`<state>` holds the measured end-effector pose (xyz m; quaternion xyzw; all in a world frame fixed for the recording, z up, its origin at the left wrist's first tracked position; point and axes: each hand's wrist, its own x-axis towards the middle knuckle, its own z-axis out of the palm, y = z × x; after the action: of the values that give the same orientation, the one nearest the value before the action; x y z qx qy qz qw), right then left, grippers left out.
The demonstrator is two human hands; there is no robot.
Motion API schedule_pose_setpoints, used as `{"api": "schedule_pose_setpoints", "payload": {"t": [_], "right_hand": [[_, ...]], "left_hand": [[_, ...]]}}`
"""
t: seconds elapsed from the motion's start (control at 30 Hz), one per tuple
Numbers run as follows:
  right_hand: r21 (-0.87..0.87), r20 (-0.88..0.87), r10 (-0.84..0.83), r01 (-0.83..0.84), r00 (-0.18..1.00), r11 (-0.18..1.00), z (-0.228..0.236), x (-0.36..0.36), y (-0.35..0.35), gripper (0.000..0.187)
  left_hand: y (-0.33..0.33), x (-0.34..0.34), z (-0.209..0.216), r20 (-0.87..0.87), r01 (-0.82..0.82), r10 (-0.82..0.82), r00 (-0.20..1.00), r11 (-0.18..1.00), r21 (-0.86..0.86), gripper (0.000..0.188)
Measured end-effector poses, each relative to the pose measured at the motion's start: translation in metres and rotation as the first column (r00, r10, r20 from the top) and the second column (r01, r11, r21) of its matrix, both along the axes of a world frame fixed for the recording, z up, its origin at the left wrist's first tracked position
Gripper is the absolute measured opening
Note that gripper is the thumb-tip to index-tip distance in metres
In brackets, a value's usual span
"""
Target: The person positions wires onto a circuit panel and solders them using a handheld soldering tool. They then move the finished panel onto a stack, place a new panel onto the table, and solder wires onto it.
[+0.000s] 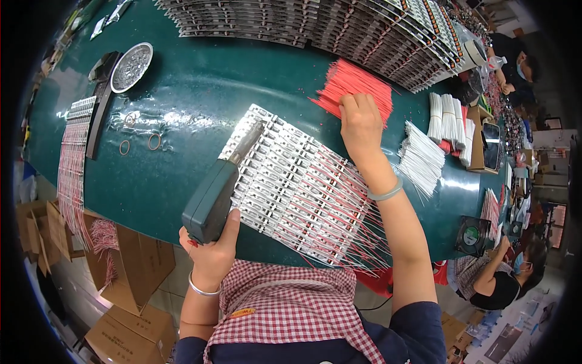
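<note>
My left hand [215, 255] is wrapped around a hand-held tool [212, 197] with a dark green box-shaped body and a narrow metal nose. That nose lies over the upper left part of a panel of small white parts [273, 176], set in rows on the table. Thin red and white wires [357, 224] stick out from the panel's right side. My right hand [362, 124] rests on a pile of short red wires [354, 85] beyond the panel, fingers bent and pressed together. Whatever is between its fingertips is hidden. Below the right hand lies a bundle of white wires [422, 158].
Stacked panels [303, 24] stand along the table's far side. A bowl of metal bits [132, 67] is at the left, near a wired panel [73, 158]. White wire bundles [447, 118] and a phone [491, 145] sit at the right. Cardboard boxes [130, 330] stand below left. Other people work at right.
</note>
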<state>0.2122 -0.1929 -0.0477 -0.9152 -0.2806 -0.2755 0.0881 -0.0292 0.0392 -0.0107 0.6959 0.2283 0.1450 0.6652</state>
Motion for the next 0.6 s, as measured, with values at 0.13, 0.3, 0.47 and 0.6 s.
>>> {"api": "schedule_pose_setpoints", "payload": {"t": [0.13, 0.3, 0.47, 0.6], "right_hand": [[0.055, -0.023, 0.068, -0.067, 0.997, 0.996, 0.008, 0.004, -0.002, 0.019], [0.133, -0.138, 0.056, -0.037, 0.989, 0.99, 0.018, 0.005, -0.002, 0.012], [0.046, -0.128, 0.09, -0.085, 0.988, 0.995, 0.042, 0.003, 0.003, 0.013], [-0.204, -0.123, 0.161, -0.184, 0.979, 0.962, 0.08, -0.006, 0.02, 0.015]], "left_hand": [[0.0, -0.003, 0.0, -0.001, -0.014, 0.014, 1.0, 1.0, -0.002, 0.022], [0.002, -0.005, -0.003, 0.015, -0.007, 0.007, 1.0, 1.0, -0.008, 0.023], [0.003, -0.003, 0.0, 0.016, -0.01, 0.01, 1.0, 1.0, -0.02, 0.022], [0.005, -0.004, 0.0, 0.011, -0.025, 0.026, 1.0, 0.999, -0.024, 0.021]]}}
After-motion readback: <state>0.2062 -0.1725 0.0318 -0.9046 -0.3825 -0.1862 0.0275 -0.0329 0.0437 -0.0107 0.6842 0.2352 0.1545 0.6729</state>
